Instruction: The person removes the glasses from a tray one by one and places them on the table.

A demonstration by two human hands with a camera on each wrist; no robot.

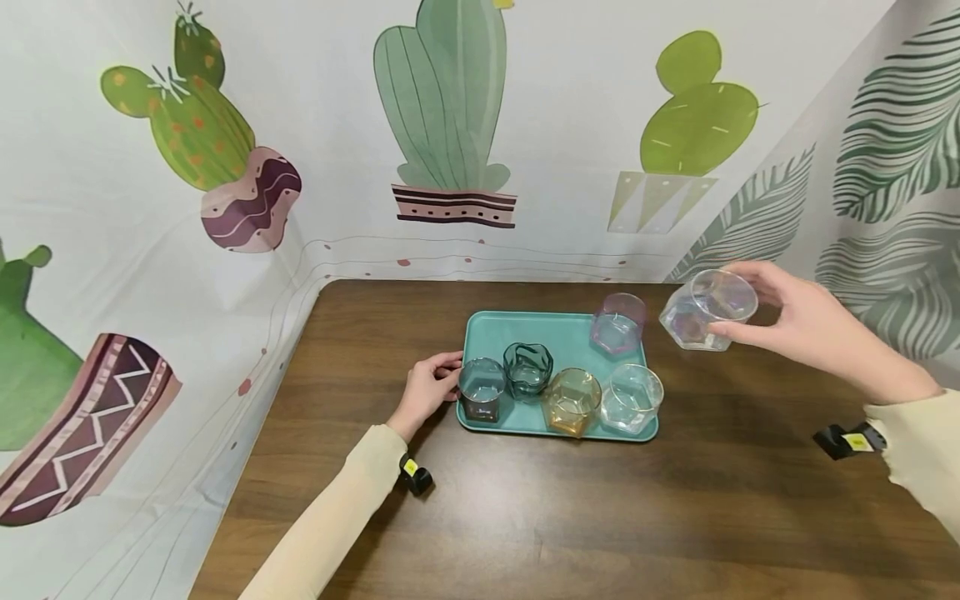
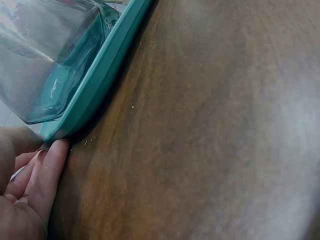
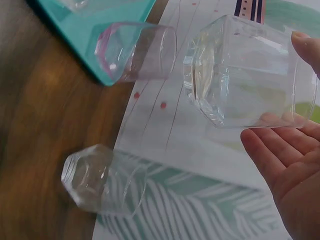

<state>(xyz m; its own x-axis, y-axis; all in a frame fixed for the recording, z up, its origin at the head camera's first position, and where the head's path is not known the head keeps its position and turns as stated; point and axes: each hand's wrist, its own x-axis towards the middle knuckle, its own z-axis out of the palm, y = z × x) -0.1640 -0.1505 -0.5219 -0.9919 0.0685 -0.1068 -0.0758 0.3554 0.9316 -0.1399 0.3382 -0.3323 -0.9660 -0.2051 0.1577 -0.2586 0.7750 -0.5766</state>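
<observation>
A teal tray (image 1: pixel 525 323) lies on the table with several drinking glasses on it. My left hand (image 1: pixel 429 390) pinches the tray's left edge, close beside a grey glass (image 1: pixel 482 392); the left wrist view shows the fingertips (image 2: pixel 56 150) at the tray's corner. To the right of the tray, my right hand (image 1: pixel 795 321) holds a clear glass (image 3: pixel 250 80) near its rim, tilted in the air. Another clear glass (image 3: pixel 102 180) stands on the table below it in the right wrist view; in the head view the held glass overlaps that spot.
Also on the tray are a dark green glass (image 1: pixel 528 372), an amber glass (image 1: pixel 572 404), a clear glass (image 1: pixel 632 402) and a pink-tinted glass (image 1: pixel 618 325) at the back right corner. Behind the wooden table (image 1: pixel 525 517) hangs a cactus-print cloth (image 1: pixel 570 125).
</observation>
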